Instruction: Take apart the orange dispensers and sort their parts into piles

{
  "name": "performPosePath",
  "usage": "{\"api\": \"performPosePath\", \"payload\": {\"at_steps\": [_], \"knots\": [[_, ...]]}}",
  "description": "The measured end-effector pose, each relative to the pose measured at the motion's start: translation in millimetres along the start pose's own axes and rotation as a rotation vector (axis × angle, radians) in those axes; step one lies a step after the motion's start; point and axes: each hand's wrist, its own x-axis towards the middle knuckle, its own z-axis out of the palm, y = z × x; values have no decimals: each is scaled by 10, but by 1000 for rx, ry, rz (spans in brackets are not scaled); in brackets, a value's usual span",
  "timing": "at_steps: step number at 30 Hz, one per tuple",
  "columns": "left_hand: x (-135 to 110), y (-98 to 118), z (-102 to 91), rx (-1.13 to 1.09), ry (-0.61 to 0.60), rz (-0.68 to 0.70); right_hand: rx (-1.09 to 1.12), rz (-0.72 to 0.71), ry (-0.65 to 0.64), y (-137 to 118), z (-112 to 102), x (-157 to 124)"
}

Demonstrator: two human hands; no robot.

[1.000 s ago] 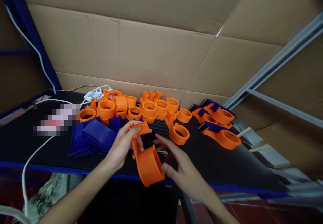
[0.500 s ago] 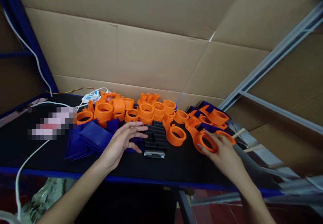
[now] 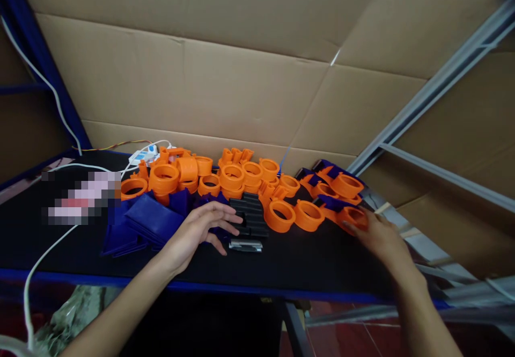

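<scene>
My left hand (image 3: 195,232) is open, its fingers spread above the left edge of the black ribbed pieces (image 3: 249,215). A thin silvery cutter-like tool (image 3: 245,245) lies just in front of those pieces. On the right, my right hand (image 3: 382,239) is closed around the near right side of an orange ring (image 3: 353,218); its fingertips are partly hidden and blurred. That ring sits beside a dark blue flap (image 3: 332,202). Between my hands, an orange ring with nothing attached in sight (image 3: 309,216) rests beside a similar ring (image 3: 280,215).
Several orange rings (image 3: 164,174) are stacked along the back. Flat dark blue pouches (image 3: 153,218) lie at the left. A white power strip (image 3: 142,155) with cables stands behind them. Cardboard (image 3: 201,83) walls the rear, and a metal frame bar (image 3: 438,86) slants at right.
My right hand has let go of an orange ring, which now lies further left, and has moved right to another ring. My left hand has shifted slightly right over the black pieces.
</scene>
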Motion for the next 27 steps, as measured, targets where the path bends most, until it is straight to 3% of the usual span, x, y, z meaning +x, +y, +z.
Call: {"api": "performPosePath", "payload": {"at_steps": [3, 6, 10, 12, 15, 20, 24, 27], "knots": [[4, -5, 0, 2, -11, -9, -17, 119, -107, 57, -37, -67], [9, -5, -2, 3, -20, -10, -19, 282, -126, -79, -166, -200], [13, -12, 13, 19, -44, -44, -37, 327, 110, -488, -468, -352], [5, -26, 55, 38, -74, -58, -22, 239, 241, -812, -621, -415], [-28, -71, 174, 14, -80, -37, 64, 12, 332, -1430, -765, -564], [-69, -133, 347, -222, 44, 104, 253, -343, 226, -2398, -782, -1007], [-39, -61, 296, -384, 224, 160, 368, -575, 148, -2723, -872, -1174], [-31, -5, 224, -392, 218, 149, 402, -597, 179, -2843, -971, -1050]]}}
